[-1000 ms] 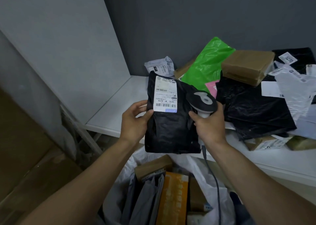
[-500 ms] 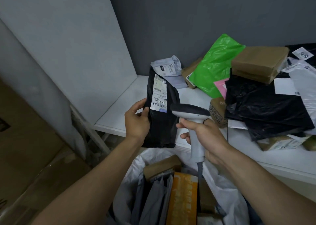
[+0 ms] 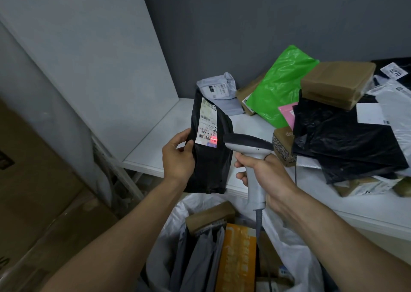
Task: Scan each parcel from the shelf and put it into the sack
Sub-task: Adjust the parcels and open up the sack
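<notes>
My left hand point(image 3: 178, 158) grips the left edge of a black plastic parcel point(image 3: 211, 167) held upright above the sack. Its white label point(image 3: 208, 125) faces right, and a red scan line glows on the barcode at the label's lower end. My right hand point(image 3: 264, 176) holds a grey and black barcode scanner point(image 3: 249, 146) by its handle, with the head aimed at the label from a short distance. The scanner's cable hangs down into the white sack point(image 3: 169, 229), which stands open below and holds several parcels, among them an orange box point(image 3: 238, 258).
A white shelf point(image 3: 160, 140) carries a pile of parcels: a grey mailer point(image 3: 220, 91), a green bag point(image 3: 278, 87), a brown box point(image 3: 338, 82), a large black bag point(image 3: 347, 140). A white panel stands at the left, with cardboard boxes point(image 3: 33, 180) below.
The parcel has turned so its label faces the scanner. My right hand has swung the scanner from behind the parcel to point at the label, and the red scan line is lit.
</notes>
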